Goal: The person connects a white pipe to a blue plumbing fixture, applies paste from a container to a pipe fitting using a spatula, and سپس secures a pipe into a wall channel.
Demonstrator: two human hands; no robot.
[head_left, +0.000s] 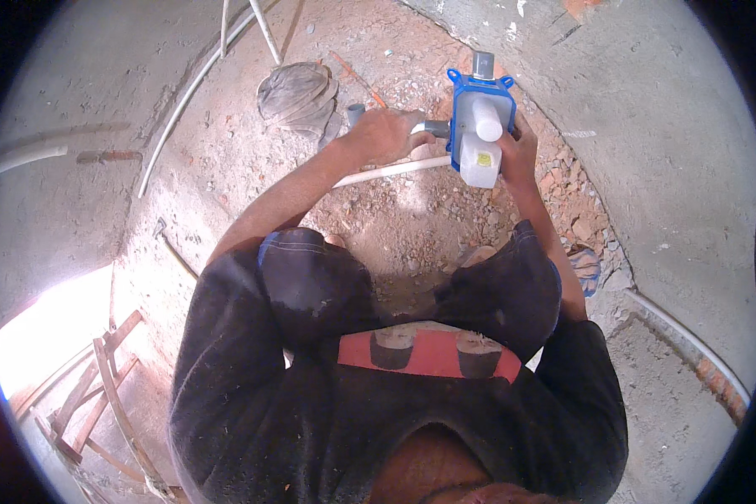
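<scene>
My right hand (519, 155) grips the right edge of a blue-framed valve box (484, 109) with a whitish translucent cover, holding it above the dusty ground. A grey pipe stub (483, 65) sticks up from its far side, and a grey fitting (434, 128) comes out of its left side. My left hand (386, 137) is closed at that fitting, with a short white piece showing by its fingers; the rest is hidden in the grip. Just left of this hand another grey fitting (355, 112) shows. Beneath both hands lies a white pipe (395, 172).
A grey ribbed bundle (297, 97) lies left of my hands, near a thin reddish rod (354, 76). Broken rubble (567, 181) lines the right wall. Left, a white pipe (181, 109) follows the wall; a wooden frame (97, 391) stands near a bright opening.
</scene>
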